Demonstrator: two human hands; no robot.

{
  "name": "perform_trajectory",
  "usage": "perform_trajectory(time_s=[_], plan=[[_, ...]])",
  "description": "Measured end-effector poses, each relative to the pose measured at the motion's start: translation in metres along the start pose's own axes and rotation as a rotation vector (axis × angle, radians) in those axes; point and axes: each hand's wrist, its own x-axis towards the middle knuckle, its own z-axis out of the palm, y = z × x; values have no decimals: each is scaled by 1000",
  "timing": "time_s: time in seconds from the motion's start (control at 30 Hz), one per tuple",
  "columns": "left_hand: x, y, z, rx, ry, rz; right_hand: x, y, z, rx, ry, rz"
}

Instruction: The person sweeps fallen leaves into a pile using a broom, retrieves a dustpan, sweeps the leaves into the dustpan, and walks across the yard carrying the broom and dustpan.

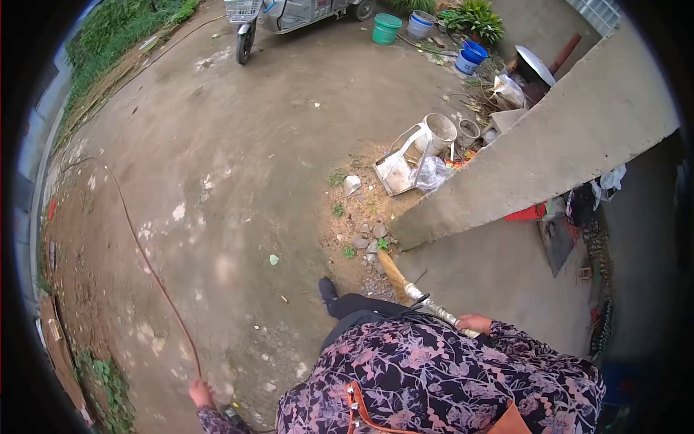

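Observation:
My left hand (202, 393), low at the left, is closed around the near end of a long, thin reddish-brown rod (150, 264). The rod reaches forward over the ground and bends to the left at its far end; whether it is stiff or a hose I cannot tell. By my right side, my right hand (475, 323) grips the pale, wrapped handle of a broom (434, 307). The broom's straw-coloured head points forward, down by the small stones near the wall's end. A dark cord (416, 312) loops across the handle near my waist.
A concrete wall (535, 145) slants away on my right. Beyond its end stand a white bucket (439, 130) and a tray-like holder (396, 173). Further off are a green bucket (387, 29), a blue bucket (471, 56) and a grey three-wheeler (303, 16). Stones (361, 241) lie ahead.

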Motion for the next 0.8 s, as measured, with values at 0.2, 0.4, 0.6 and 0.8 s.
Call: perform_trajectory(time_s=[0.2, 0.4, 0.6, 0.8], plan=[[16, 287, 190, 332, -116, 533, 83, -64, 60, -110, 16, 82], [97, 357, 267, 618, -648, 318, 89, -98, 128, 15, 171, 171], [256, 423, 397, 1070, -648, 355, 54, -138, 300, 496, 374, 82], [162, 468, 657, 1066, -1143, 540, 24, -171, 384, 971, 462, 199]])
